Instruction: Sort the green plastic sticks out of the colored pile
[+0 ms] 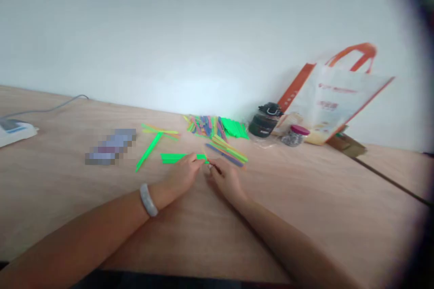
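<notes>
My left hand (185,174), with a pale bracelet at the wrist, is closed on a bundle of flat green strips (172,158) that lies crosswise above the wooden table. At the right end of the bundle, my right hand (225,178) has its fingers pinched close together; what they grip is too small and blurred to name. Just behind my right hand lie blue, yellow and green strips (228,151). A single green strip (148,152) slants on the table to the left, its top end near several crossed yellow and orange strips (162,132).
Many coloured strips (206,126) lie near the wall beside a green pile (234,128). Further right stand a black bottle (263,122), a jar with a red lid (294,135) and a bag (335,104). A pixelated object (111,146) and a white device (16,132) are leftward.
</notes>
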A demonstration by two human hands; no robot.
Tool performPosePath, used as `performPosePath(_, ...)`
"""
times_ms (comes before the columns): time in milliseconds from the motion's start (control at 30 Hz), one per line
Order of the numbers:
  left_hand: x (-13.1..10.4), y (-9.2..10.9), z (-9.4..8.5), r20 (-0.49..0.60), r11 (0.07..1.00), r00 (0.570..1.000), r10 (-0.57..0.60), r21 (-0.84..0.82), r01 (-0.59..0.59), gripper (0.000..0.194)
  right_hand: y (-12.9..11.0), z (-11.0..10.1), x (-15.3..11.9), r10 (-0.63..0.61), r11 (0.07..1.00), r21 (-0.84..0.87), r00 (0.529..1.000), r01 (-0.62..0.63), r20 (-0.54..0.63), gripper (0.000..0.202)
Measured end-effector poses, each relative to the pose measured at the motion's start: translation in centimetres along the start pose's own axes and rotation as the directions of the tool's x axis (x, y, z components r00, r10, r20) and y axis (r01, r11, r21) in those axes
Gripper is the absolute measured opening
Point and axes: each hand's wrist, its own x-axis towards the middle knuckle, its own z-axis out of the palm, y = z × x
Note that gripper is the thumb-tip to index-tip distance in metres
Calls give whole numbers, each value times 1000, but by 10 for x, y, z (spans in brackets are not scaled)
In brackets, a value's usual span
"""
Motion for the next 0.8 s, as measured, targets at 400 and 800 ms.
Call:
performPosePath(400, -1, 8, -8, 49, 1000, 999, 3, 21, -4, 29, 3, 2, 3, -37, 999, 8, 999, 37, -39, 29)
performPosePath(800, 2, -62, -46, -30, 819, 902, -430, 406, 404, 30, 38, -19, 7, 25, 986, -157, 988, -49, -155, 35)
